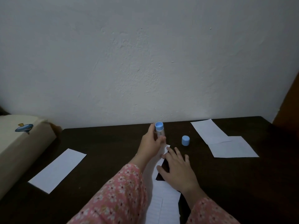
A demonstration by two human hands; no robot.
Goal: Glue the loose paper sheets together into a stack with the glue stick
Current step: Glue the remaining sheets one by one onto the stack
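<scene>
Our left hand (151, 143) grips the uncapped glue stick (160, 130) near the table's (105, 143) far edge. Our right hand (177, 167) rests flat, fingers spread, on a paper sheet (163, 198); the blue cap (185, 140) stands just beyond.

Dark table (103, 143) with paper sheets (224, 139), blue cap (185, 140).
</scene>
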